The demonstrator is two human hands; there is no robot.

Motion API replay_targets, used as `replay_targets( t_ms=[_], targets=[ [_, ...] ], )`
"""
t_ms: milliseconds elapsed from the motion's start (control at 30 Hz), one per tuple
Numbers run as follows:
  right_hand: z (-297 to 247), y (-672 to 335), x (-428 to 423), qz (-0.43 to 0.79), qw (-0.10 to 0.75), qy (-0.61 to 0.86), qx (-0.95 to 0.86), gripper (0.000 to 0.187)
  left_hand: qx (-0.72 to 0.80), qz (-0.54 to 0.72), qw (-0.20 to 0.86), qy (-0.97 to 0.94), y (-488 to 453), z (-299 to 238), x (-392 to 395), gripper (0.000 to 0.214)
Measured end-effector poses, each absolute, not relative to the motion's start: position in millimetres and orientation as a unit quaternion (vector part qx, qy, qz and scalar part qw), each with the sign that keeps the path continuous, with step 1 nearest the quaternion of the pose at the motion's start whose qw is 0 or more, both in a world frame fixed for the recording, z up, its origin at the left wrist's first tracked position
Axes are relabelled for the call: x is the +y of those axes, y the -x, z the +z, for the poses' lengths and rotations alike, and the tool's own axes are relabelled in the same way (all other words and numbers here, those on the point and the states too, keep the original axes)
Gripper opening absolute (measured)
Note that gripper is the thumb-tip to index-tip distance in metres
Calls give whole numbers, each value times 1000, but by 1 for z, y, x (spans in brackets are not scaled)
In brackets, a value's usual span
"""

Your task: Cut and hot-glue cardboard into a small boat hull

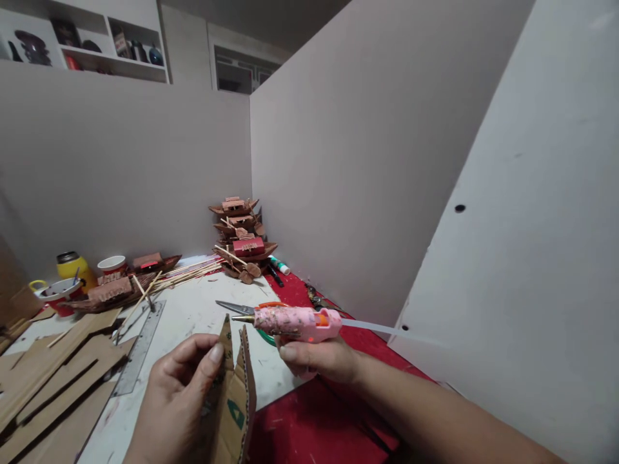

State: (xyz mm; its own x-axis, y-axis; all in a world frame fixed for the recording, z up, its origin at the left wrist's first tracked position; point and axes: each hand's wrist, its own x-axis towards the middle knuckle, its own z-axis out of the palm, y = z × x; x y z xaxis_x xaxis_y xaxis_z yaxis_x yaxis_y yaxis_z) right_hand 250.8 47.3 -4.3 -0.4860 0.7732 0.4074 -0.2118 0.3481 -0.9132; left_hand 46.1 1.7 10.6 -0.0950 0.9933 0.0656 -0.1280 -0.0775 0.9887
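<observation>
My left hand (176,393) grips a folded piece of brown cardboard (235,393) held upright near the bottom middle. My right hand (319,359) holds a pink hot glue gun (294,321) level, its metal nozzle pointing left just above the cardboard's top edge. A clear glue stick (382,330) juts out of the gun's back to the right. Scissors (236,307) with orange and green handles lie on the white board behind the gun, partly hidden by it.
A metal ruler (141,345) and cardboard strips (53,374) lie at the left. Stacked cardboard model boats (240,240) stand in the far corner, wooden sticks (186,274) beside them. A yellow jar (73,265) and cups sit far left. White partition walls (367,161) close in the right.
</observation>
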Motion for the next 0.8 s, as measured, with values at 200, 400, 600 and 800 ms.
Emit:
replay_targets(
  t_ms=[200, 400, 600, 800],
  targets=[
    [-18, -255, 50, 577, 416, 202, -673, 46, 439, 573, 483, -496, -41, 8, 5, 30],
    [-27, -255, 50, 627, 364, 223, -651, 58, 396, 585, 504, -496, -43, 16, 0, 25],
    [-38, -256, 53, 614, 388, 214, -653, 55, 375, 572, 536, -495, -43, 18, -1, 24],
    [-44, -257, 54, 609, 397, 215, -652, 56, 388, 574, 521, -498, -41, 16, -1, 27]
  ],
)
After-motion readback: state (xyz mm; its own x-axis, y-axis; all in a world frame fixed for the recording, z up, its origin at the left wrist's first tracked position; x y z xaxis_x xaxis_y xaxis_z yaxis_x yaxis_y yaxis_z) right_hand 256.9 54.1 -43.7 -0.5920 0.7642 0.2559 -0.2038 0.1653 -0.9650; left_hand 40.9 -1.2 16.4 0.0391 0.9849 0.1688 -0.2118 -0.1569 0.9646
